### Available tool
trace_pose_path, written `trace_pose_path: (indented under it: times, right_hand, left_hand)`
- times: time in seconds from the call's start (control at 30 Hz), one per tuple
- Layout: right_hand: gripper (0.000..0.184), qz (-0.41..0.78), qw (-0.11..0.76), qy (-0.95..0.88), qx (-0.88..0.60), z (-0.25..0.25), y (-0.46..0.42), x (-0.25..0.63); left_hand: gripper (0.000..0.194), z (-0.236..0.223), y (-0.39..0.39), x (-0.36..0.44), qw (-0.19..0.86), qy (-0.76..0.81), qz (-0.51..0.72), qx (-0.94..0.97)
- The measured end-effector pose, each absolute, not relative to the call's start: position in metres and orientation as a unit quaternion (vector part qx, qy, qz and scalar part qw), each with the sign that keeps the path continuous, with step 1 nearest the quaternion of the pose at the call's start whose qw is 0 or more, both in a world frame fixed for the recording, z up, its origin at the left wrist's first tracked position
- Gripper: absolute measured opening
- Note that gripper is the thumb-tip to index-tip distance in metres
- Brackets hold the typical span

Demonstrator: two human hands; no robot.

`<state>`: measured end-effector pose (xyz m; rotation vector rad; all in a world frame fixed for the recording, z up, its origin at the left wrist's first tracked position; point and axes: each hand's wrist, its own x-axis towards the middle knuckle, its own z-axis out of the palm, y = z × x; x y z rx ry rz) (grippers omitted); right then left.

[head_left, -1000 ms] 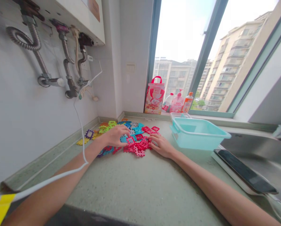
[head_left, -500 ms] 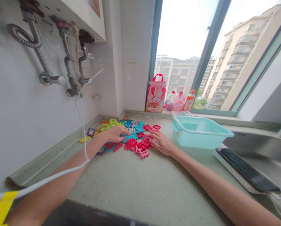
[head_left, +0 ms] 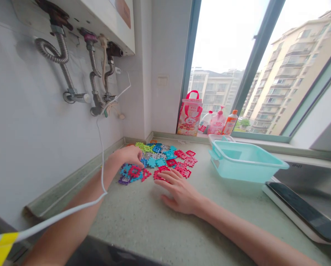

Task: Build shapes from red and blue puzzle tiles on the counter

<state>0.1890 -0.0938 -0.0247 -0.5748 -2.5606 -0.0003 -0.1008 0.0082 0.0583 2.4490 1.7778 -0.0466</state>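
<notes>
Teal tub (head_left: 245, 171): the landmark in the head view, standing on the countertop (head_left: 143, 225) beside the sink (head_left: 295, 171).
Right hand (head_left: 182, 192): has shifted farther left of the tub and nearer the wearer; fingers spread wide and stretched over red pieces (head_left: 190, 161), with no grip to be seen.
Left hand (head_left: 130, 154): has also moved farther left from the tub; fingers bent downward and fairly narrow, though whether they pinch a piece I cannot tell.
Toothed pieces: all those seen lie in a loose pile left of the tub.
Effect on the pile: the hands stand wider apart, so more light-blue pieces (head_left: 156, 162) show between them; most red ones lie on the tub's side, but a red square (head_left: 134, 171) rests among blue ones at the pile's far-left end. The colours look only partly separated.
Pump bottle (head_left: 217, 123): behind the tub, to its left; the characters appear to read 立白.
Pink bag (head_left: 190, 118): farther left behind the tub; its small print cannot be read.
Orange-capped bottle (head_left: 230, 123): just behind the tub's left end; label illegible.
</notes>
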Motion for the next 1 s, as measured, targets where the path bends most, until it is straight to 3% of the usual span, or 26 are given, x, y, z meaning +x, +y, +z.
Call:
trace_pose_path:
  times: [0.07, 0.13, 0.37, 0.47, 0.63, 0.87, 1.0]
  right_hand:
    - [0.057, 0.003, 0.263, -0.934, -0.241, -0.026, -0.09, 0.194]
    - [0.057, 0.009, 0.269, -0.927, -0.26, -0.028, -0.087, 0.199]
    - [0.05, 0.034, 0.269, -0.922, -0.275, -0.03, -0.085, 0.201]
    - [0.055, 0.038, 0.294, -0.917, -0.268, -0.031, -0.084, 0.202]
    - [0.053, 0.041, 0.345, -0.906, -0.243, -0.034, -0.081, 0.206]
    - [0.044, 0.051, 0.298, -0.925, -0.228, -0.03, -0.084, 0.21]
    - [0.027, 0.053, 0.277, -0.932, -0.227, -0.028, -0.086, 0.21]
  left_hand:
    - [0.054, 0.063, 0.001, -0.104, 0.066, 0.625, -0.072, 0.774]
    - [0.058, 0.062, -0.002, -0.105, 0.06, 0.634, -0.093, 0.765]
    - [0.036, 0.061, 0.002, -0.106, 0.109, 0.613, -0.075, 0.779]
    - [0.029, 0.071, -0.003, -0.103, 0.201, 0.552, -0.059, 0.807]
    - [0.041, 0.071, -0.016, -0.074, 0.343, 0.41, -0.076, 0.842]
    - [0.022, 0.053, -0.007, -0.068, 0.249, 0.469, -0.039, 0.847]
    - [0.032, 0.045, 0.002, -0.077, 0.22, 0.503, -0.065, 0.833]
